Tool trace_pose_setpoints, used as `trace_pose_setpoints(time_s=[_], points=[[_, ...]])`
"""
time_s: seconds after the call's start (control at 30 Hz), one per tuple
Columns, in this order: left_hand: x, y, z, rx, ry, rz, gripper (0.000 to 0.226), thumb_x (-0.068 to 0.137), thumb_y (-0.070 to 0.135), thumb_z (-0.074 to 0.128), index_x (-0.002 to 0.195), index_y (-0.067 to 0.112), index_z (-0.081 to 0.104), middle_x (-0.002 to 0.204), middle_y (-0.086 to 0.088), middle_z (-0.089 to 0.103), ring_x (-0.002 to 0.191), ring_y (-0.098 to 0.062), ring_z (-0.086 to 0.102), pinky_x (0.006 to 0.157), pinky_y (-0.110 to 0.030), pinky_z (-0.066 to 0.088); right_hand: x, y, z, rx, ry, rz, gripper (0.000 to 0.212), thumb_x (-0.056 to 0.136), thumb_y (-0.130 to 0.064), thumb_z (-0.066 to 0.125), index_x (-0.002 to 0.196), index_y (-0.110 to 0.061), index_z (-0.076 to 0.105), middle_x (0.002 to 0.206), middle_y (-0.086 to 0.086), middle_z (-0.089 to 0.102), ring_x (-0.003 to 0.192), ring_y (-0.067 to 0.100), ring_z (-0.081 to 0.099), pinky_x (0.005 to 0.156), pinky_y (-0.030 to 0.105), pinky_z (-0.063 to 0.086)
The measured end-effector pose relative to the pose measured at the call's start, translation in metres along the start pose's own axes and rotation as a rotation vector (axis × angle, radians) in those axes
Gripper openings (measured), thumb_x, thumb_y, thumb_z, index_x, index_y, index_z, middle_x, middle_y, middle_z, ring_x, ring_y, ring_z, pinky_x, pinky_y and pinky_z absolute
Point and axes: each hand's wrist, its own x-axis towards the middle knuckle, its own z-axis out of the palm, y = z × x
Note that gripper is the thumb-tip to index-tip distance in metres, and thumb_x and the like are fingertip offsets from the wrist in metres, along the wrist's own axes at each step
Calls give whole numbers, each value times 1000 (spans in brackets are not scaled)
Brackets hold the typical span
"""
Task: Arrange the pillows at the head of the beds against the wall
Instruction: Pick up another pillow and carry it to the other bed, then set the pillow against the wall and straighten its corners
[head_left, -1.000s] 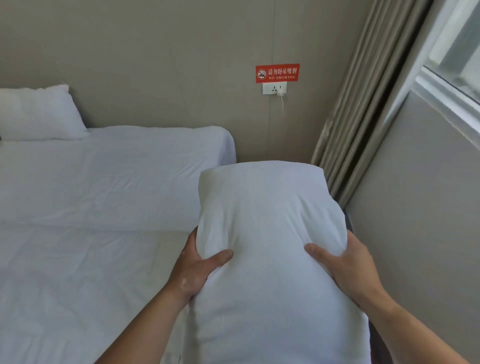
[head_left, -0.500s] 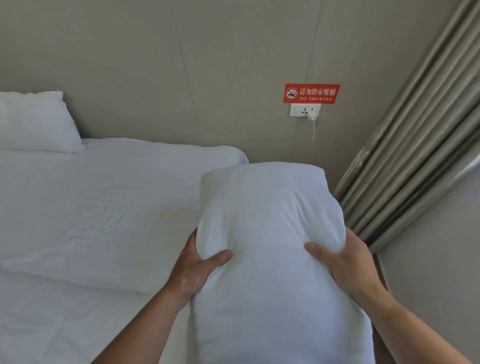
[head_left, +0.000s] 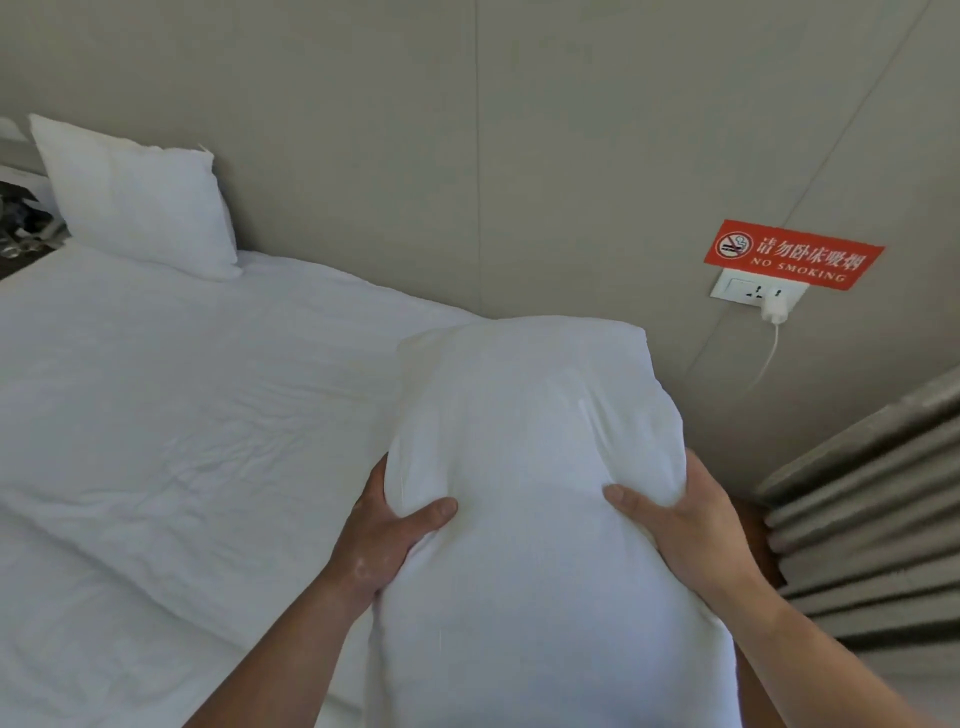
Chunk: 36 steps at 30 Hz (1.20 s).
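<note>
While both hands are gripping it from either side, the pillow (head_left: 535, 493) is being held lengthwise out in front of the person, its far end pointing at the wall (head_left: 467, 156). Left hand (head_left: 387, 535): thumb pressing into the top, fingers wrapping under the left edge, closed on the pillow. Right hand (head_left: 685, 519): mirroring it on the right edge, thumb dug in, closed on the pillow likewise. Grip is two-sided, probably because the soft filling would sag from one hand. Second pillow (head_left: 140, 202): lying well beyond the left hand, leaning against the wall at the bed (head_left: 182, 415) head. Sign (head_left: 792, 254) and socket (head_left: 756, 293): beyond the right hand. Curtain (head_left: 872, 519): just right of the right hand.
</note>
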Motion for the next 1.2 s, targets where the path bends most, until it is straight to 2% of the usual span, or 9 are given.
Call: trace_pose_setpoints(time_s=[0.2,0.4,0.5,0.6,0.73,0.83,0.97,1.13,1.2], points=[[73,28,6,-79,186,-81,136,32,77,97,155,38,52,140,11,72,131,-21,69,118,-52,53,135,-35,27,-46,-203,-32,53,78,-39,87,122,-43,59,105,-29,66,96,-10,59,72,18,44],[128,53,0,-129,372,-126,122,38,75,99,148,40,59,136,11,77,126,-20,74,113,-53,57,250,-70,69,-94,-375,-107,66,75,-35,91,133,-35,60,108,-29,65,100,-5,61,77,19,46],[150,63,-8,-167,457,-153,114,42,65,100,146,36,61,131,11,78,121,-19,75,110,-51,59,299,-86,99,-142,-461,-127,78,68,-46,93,138,-37,59,115,-25,69,112,9,65,95,34,51],[174,63,-14,-202,523,-188,103,49,57,96,143,35,61,129,9,79,118,-19,76,108,-52,61,343,-102,132,-188,-561,-145,85,59,-59,91,136,-42,59,122,-20,71,116,11,66,104,43,51],[206,49,-17,-262,629,-223,102,50,58,96,142,36,59,128,11,78,119,-20,76,109,-53,60,389,-124,178,-214,-701,-154,69,70,-37,94,129,-43,58,115,-28,67,109,-5,62,104,34,48],[234,34,-20,-311,678,-240,107,51,58,96,148,36,56,133,11,77,123,-21,75,113,-54,57,424,-130,217,-265,-759,-166,73,70,-27,95,134,-35,61,120,-22,69,114,-4,63,108,35,48],[269,5,-16,-436,727,-313,124,45,57,98,155,29,49,143,4,72,131,-26,71,119,-55,53,472,-128,273,-357,-836,-181,84,63,-28,99,139,-28,63,128,-12,71,120,9,65,110,41,49],[304,-35,-3,-508,737,-433,132,44,53,98,160,27,42,147,2,67,136,-26,66,120,-50,52,512,-108,332,-502,-938,-258,80,66,-24,97,137,-29,61,119,-18,68,116,8,63,100,24,48],[315,-52,4,-497,721,-508,124,55,40,103,161,26,40,142,4,68,133,-25,67,116,-43,52,524,-91,350,-550,-966,-262,84,63,-31,98,138,-32,60,122,-20,68,119,8,62,102,26,45]])
